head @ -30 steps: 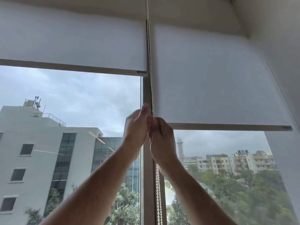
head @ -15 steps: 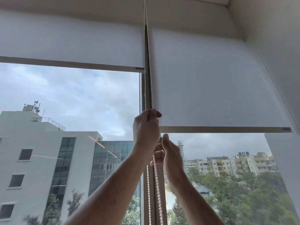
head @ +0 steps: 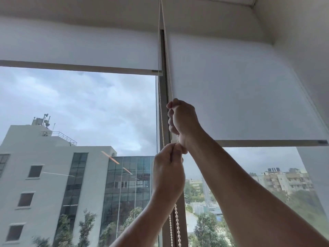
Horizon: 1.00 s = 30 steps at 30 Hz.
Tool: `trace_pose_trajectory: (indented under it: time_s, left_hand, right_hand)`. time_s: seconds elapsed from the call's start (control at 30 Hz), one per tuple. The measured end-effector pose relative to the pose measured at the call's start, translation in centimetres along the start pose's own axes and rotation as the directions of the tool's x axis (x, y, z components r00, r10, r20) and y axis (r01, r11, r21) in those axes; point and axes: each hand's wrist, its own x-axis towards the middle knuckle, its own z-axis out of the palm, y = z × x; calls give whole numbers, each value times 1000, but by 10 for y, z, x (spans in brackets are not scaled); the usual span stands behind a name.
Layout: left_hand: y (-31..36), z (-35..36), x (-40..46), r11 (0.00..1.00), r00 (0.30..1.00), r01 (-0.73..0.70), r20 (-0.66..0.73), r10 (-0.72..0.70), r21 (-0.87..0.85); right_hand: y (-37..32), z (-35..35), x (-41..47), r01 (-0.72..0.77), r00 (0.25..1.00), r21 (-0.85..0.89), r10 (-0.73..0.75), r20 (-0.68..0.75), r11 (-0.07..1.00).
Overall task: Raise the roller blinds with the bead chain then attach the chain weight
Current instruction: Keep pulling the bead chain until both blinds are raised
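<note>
The white plastic bead chain [head: 161, 111] ran nearly vertical along the grey window mullion [head: 164, 97], from the top of the frame down past the bottom edge, so its long axis lay straight up and down and any pull had to follow that line. The right hand [head: 183, 120] was the higher of the 2, fist clenched around 1 strand just beside the left edge of the right white fabric roller blind [head: 231, 90]. The left hand [head: 168, 173] sat directly below it, touching it, thumb and fingers pinching what looked like the same strand. A second strand hung free just to the left of both fists.

By my judgement the next pull belonged to the right hand, since it held the upper position with chain to draw downward.

The right blind's bottom bar [head: 267, 143] hung well below that of the left white fabric roller blind [head: 80, 45], so raising looked unfinished.

Both palms faced away, so which strand passed through each fist could not be told for certain. The chain's lower loop was cut off, and no chain weight showed anywhere.
</note>
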Motion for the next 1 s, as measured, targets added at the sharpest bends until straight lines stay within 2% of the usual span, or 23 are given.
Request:
trace_pose_trajectory:
  time_s: [0.07,0.17,0.33,0.43,0.57,0.67,0.8,0.87,1.0]
  left_hand:
    - [-1,-7,4,999,996,41,85,-40,-8]
    - [3,-20,16,991,973,128,200,-118,-41]
    - [28,-29,59,971,966,225,149,-211,-85]
    - [45,-25,85,963,966,229,153,-207,-142]
    - [60,-11,107,964,959,253,151,-240,-77]
    - [56,-2,106,954,954,284,127,-271,-96]
    - [44,-1,98,985,985,172,9,-172,13]
    - [46,2,94,991,994,106,-23,-104,82]
    - [50,6,82,992,997,71,-7,-71,106]
  right_hand:
    - [3,2,-3,133,987,-187,-147,-64,973]
    - [6,-3,-10,231,961,-308,-266,-77,923]
    - [24,-6,-34,259,955,-311,-291,-61,914]
    - [45,-9,-53,306,943,-321,-332,-29,896]
    - [74,-15,-73,286,952,-259,-305,-35,923]
    - [83,-22,-80,255,965,-176,-261,-11,951]
    - [85,-33,-80,206,978,-201,-196,65,958]
    - [84,-37,-77,147,987,-140,-137,82,979]
    - [61,-38,-56,104,995,-126,-104,4,987]
